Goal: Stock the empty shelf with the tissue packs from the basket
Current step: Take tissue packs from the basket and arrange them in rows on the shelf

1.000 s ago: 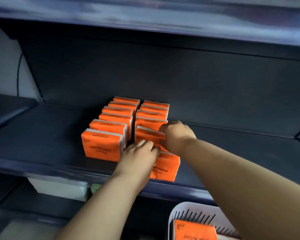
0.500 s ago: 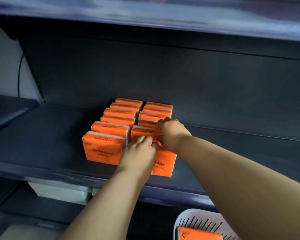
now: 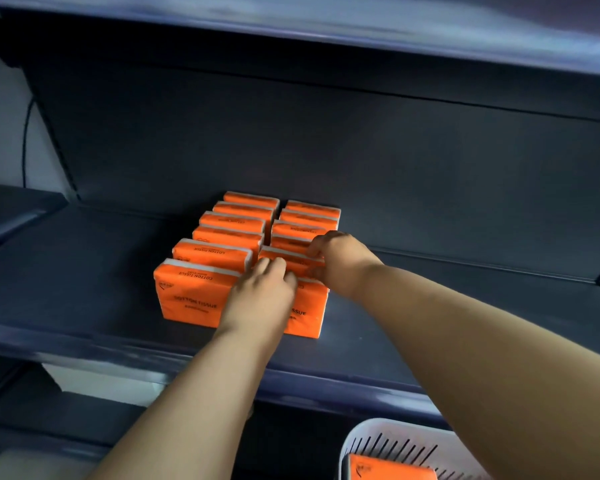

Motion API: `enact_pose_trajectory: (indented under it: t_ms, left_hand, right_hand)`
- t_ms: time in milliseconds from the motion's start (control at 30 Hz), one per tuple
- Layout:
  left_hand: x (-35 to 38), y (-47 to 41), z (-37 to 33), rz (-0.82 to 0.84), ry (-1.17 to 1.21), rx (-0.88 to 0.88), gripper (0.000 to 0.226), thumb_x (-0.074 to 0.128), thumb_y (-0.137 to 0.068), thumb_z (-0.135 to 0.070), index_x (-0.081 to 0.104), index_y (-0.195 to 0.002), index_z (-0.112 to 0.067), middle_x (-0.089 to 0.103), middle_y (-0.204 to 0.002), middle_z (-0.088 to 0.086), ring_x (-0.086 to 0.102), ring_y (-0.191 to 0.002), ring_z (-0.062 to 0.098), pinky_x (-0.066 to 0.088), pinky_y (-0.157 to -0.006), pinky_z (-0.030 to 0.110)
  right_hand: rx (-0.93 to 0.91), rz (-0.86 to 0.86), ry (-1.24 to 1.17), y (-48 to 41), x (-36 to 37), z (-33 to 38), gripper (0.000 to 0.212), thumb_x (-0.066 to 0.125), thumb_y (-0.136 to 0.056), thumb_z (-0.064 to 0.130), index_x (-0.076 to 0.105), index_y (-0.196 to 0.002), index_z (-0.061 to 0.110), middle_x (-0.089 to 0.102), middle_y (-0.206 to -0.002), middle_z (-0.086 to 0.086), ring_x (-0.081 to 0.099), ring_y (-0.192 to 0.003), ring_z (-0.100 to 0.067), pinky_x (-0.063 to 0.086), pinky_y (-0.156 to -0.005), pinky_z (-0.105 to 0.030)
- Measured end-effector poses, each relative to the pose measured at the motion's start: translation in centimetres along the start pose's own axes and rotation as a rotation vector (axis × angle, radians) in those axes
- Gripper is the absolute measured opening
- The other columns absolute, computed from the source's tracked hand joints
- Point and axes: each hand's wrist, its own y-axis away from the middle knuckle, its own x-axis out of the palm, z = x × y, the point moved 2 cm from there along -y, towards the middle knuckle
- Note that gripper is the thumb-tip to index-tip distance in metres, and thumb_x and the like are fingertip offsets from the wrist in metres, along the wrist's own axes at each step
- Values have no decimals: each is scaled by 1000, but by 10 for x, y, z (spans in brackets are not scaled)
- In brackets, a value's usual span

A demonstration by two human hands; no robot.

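Head cam: both hands are up on the dark blue metal shelf (image 3: 84,306), fussing with the right-hand row of orange plastic-wrapped tissue packs (image 3: 232,233). The left grip (image 3: 257,296) sits on the front orange pack (image 3: 309,310) of that row, with its fingers hooked over the top edge, so it's holding that one. The right grip (image 3: 343,261) is just beyond it and to the right. Its fingers are curled round the right end of the second orange pack (image 3: 291,258), which sits between the two grips. Left of the left grip, the other row stands six deep and tidy. Well below the right grip, the white slotted plastic basket (image 3: 395,441) has at least one spare orange pack (image 3: 388,469) in it.

What could bite: the packs look soft and stand on edge. An uneven shove could tip the second one onto its neighbour or skew the front one toward the shelf lip. A stray knuckle could also knock the left row crooked.
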Motion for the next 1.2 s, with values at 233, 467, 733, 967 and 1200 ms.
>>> enact_pose_trajectory:
  t_ms: [233,467,733,967,1200]
  left_hand:
    - [4,-2,4,1,39,13,41,44,-88,0,42,-126,-17,38,-123,4,36,-121,25,42,-89,34]
    - [5,1,4,-25,44,64,46,42,-89,-3,39,-133,-18,38,-129,3,35,-124,24,37,-95,33]
    - [2,4,4,-52,53,66,35,50,-94,-20,41,-128,-19,41,-127,-1,38,-123,21,40,-93,32]
    - [-3,7,4,-53,41,63,28,49,-95,-25,46,-122,-17,42,-125,-1,38,-122,21,42,-91,34]
    - [-12,9,-8,-54,-24,45,29,52,-92,-16,46,-120,-17,44,-122,2,40,-122,23,40,-94,34]
  right_hand:
    - [-59,20,-53,-3,3,0,33,56,-90,17,58,-123,18,50,-127,-8,52,-113,-25,42,-95,-28]
    - [-97,30,-69,0,4,-2,36,51,-90,8,57,-125,17,48,-131,-7,50,-116,-24,38,-95,-24]
    - [-143,-10,-52,3,3,0,36,51,-92,15,55,-128,16,47,-133,-8,46,-122,-23,36,-103,-26]
    - [-140,-27,-25,7,1,3,37,49,-92,15,53,-129,17,45,-134,-8,46,-123,-24,38,-103,-31]
    - [-139,-40,28,28,-5,3,41,49,-92,22,49,-133,18,44,-135,-7,43,-125,-26,39,-103,-37]
